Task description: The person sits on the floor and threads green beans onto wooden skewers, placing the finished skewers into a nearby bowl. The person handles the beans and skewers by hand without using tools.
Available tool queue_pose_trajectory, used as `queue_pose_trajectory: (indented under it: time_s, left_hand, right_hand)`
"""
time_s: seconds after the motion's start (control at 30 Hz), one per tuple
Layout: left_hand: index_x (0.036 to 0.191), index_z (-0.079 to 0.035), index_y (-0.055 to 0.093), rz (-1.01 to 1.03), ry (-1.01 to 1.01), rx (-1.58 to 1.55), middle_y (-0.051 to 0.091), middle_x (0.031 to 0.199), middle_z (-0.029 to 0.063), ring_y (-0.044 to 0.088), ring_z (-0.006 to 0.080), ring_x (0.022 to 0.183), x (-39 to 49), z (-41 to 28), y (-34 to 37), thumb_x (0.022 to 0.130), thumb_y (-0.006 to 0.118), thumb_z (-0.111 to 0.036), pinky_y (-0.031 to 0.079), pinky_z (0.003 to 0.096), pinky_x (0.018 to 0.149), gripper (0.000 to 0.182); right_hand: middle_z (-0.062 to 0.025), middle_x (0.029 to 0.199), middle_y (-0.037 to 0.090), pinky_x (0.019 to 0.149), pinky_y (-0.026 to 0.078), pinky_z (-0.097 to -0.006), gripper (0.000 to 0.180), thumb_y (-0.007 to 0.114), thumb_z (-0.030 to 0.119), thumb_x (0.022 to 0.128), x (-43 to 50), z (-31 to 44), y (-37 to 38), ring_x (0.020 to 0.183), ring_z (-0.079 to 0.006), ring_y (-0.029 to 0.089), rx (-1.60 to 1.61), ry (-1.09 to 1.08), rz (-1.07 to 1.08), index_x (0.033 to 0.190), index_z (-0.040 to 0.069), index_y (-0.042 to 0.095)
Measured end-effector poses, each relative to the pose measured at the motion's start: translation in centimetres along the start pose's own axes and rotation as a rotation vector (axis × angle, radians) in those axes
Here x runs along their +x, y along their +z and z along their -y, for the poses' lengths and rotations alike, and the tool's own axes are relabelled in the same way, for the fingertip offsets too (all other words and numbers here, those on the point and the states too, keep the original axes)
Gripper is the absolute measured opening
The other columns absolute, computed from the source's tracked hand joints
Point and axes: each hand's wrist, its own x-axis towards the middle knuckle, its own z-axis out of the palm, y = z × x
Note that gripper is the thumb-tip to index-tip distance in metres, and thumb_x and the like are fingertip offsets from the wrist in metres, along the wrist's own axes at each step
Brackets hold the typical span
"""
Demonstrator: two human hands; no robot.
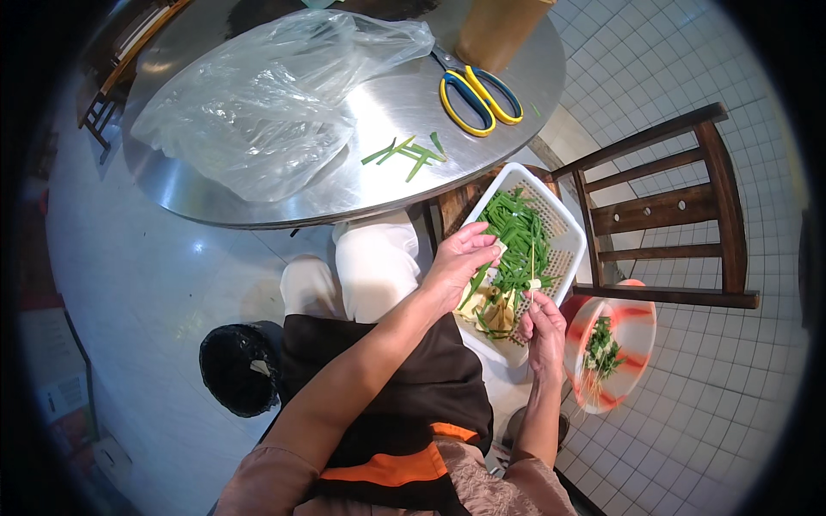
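Observation:
My left hand (468,261) pinches a small pale piece (501,247), perhaps folded tofu skin, with a green stalk hanging below. My right hand (544,326) grips a thin bamboo skewer (533,255), point up, with one pale piece (534,284) on it just above the fingers. Both hands are over a white plastic basket (573,226). Inside it lie cut green stalks (513,222), likely garlic chives, and pale yellowish sheets (500,315) nearer my lap. To the right, a red-and-white basin (635,322) holds several skewers (601,348) loaded with greens and pale pieces.
On the round steel table (393,193) lie a clear plastic bag (277,103), yellow-and-blue scissors (481,100) and some cut green bits (413,155). A brown container (500,32) stands behind. A wooden chair (655,213) is at right; a black-lined bin (235,371) at left.

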Motion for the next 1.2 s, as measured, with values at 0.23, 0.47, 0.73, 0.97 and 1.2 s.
queue_pose_trajectory:
  time_s: [0.23, 0.47, 0.73, 0.97, 1.2]
  left_hand:
    - [0.133, 0.004, 0.047, -0.019, 0.016, -0.045, 0.059, 0.113, 0.0114, 0.061, 0.0156, 0.092, 0.6, 0.3, -0.6, 0.084, 0.072, -0.002, 0.052, 0.026, 0.081, 0.055]
    - [0.129, 0.004, 0.052, -0.022, 0.018, -0.079, 0.059, 0.115, 0.0117, 0.062, 0.0153, 0.095, 0.9, 0.6, -0.7, 0.084, 0.072, -0.001, 0.053, 0.0258, 0.082, 0.049]
    - [0.131, 0.004, 0.049, 0.046, -0.018, -0.057, 0.055, 0.118, 0.0115, 0.059, 0.0177, 0.105, 0.6, 0.3, -0.9, 0.086, 0.071, -0.006, 0.05, 0.0298, 0.091, 0.051]
    - [0.125, 0.0, 0.055, 0.025, -0.032, -0.105, 0.059, 0.112, 0.0083, 0.062, 0.0141, 0.091, 0.5, 0.3, -0.7, 0.084, 0.073, -0.003, 0.052, 0.026, 0.081, 0.045]
    - [0.125, 0.0, 0.055, 0.029, -0.041, -0.11, 0.06, 0.112, 0.009, 0.062, 0.0148, 0.092, 0.4, 0.2, -0.8, 0.084, 0.073, -0.003, 0.052, 0.0268, 0.083, 0.045]
  right_hand:
    - [0.0015, 0.071, 0.057, 0.054, 0.033, -0.0197, 0.026, 0.057, 0.01, 0.098, -0.9, 0.6, 1.0, 0.061, -0.0052, 0.048, -0.273, -0.073, -0.005, 0.121, 0.0, 0.062]
    - [-0.0006, 0.073, 0.06, 0.057, 0.038, -0.0201, 0.027, 0.058, 0.01, 0.097, -1.8, 0.6, 0.7, 0.063, -0.007, 0.052, -0.439, -0.156, 0.016, 0.12, -0.001, 0.064]
    - [-0.002, 0.076, 0.06, 0.062, 0.042, -0.0225, 0.028, 0.057, 0.008, 0.096, -1.9, 0.6, 0.2, 0.067, -0.0094, 0.055, -0.451, -0.155, 0.046, 0.121, -0.004, 0.063]
    - [-0.0025, 0.077, 0.061, 0.064, 0.044, -0.0231, 0.028, 0.058, 0.007, 0.095, -2.1, 0.8, 0.2, 0.068, -0.0099, 0.056, -0.422, -0.145, 0.044, 0.12, -0.004, 0.063]
    - [-0.0023, 0.079, 0.063, 0.064, 0.045, -0.023, 0.028, 0.06, 0.008, 0.094, -2.0, 0.9, 0.0, 0.069, -0.0091, 0.057, -0.448, -0.135, 0.042, 0.119, -0.004, 0.064]
